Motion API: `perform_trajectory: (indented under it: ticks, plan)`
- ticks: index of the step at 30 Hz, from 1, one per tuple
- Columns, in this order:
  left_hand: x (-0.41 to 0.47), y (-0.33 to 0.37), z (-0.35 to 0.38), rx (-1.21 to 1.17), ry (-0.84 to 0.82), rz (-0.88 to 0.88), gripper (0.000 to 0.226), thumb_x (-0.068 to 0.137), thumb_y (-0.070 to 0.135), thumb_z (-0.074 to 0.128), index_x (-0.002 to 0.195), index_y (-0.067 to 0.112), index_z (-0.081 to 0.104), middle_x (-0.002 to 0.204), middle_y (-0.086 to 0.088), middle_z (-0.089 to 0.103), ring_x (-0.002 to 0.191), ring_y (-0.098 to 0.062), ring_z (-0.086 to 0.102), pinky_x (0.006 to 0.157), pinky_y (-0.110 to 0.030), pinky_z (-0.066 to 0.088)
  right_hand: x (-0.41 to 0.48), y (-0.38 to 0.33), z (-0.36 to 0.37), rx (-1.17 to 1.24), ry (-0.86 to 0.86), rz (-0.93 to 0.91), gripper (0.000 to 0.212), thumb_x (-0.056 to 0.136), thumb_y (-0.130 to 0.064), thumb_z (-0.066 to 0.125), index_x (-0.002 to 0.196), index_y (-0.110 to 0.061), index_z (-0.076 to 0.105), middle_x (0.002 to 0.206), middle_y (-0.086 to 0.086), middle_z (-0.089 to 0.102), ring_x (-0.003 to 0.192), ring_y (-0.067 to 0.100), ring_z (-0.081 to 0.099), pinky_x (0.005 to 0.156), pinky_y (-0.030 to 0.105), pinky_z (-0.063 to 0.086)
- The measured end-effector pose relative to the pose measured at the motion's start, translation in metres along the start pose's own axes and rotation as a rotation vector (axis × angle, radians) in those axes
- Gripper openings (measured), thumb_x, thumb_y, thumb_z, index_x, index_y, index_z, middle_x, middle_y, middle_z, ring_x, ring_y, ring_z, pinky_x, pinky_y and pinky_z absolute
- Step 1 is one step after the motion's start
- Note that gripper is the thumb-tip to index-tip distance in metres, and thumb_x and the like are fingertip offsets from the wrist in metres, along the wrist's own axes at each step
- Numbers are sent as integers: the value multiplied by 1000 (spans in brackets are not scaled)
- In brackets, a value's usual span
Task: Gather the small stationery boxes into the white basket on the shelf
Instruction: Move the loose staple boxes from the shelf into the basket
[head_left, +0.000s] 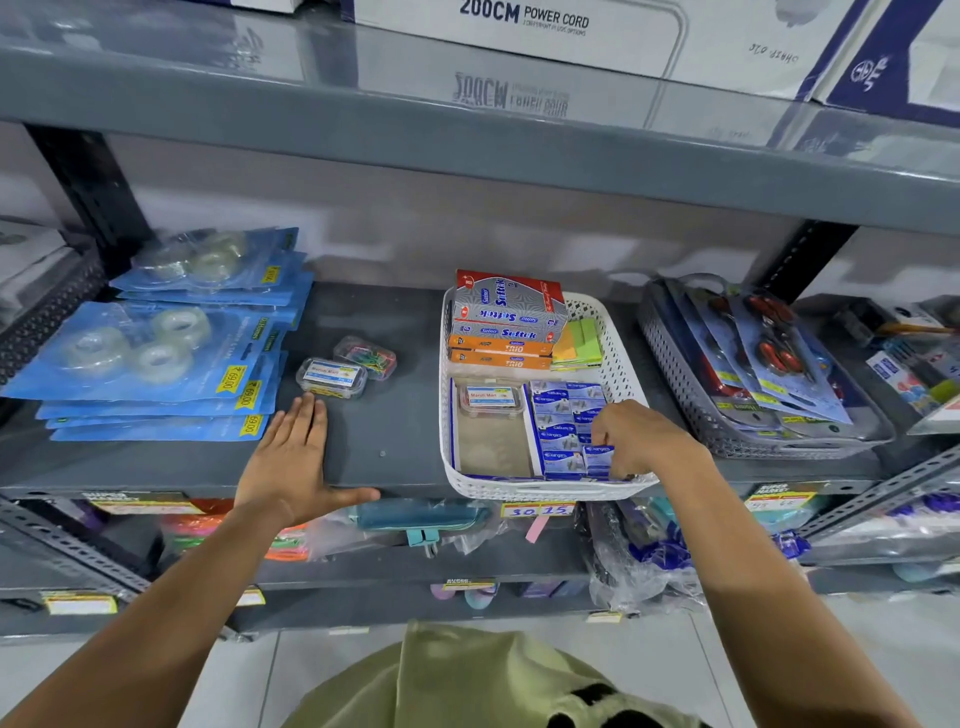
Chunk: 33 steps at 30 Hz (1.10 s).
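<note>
Stationery boxes: most sit in the white basket (618, 364), two clear ones wait outside it.

Small blue staple boxes (563, 415) are packed in rows at the basket's front right, and the right hand (636, 439) is curled over them, fingertips pinching one blue box (598, 460) at the front row. The left hand (291, 462) lies flat and released on the shelf (395, 415), holding nothing, just short of a clear lidded box (332, 378); a second clear box of coloured clips (366, 357) sits just behind that, both well apart from the basket. I judge these light and rigid, the cardboard ones easy to pinch across their short sides. The clear plastic ones look smoother, so grip the side walls below the lid and keep them level, lest the lid pop.
</note>
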<state>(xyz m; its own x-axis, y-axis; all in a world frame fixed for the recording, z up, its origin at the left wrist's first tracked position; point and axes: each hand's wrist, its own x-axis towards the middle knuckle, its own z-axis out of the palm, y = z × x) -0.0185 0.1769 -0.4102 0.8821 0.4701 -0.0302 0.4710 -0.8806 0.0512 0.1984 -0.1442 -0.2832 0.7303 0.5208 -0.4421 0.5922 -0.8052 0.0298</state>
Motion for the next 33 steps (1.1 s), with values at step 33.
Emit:
perform_trajectory:
  ticks: [33]
  plan:
    - [1,1,2,-8,-1,-3,149,42,106,17,151,7,-10,161,-9,-8,148,-21,-10,120,-36,-4,0,-30,-6,-29,148,-14,8,80,-17,66,86,-17,72,97,1,71,91,22,66,79,35,55]
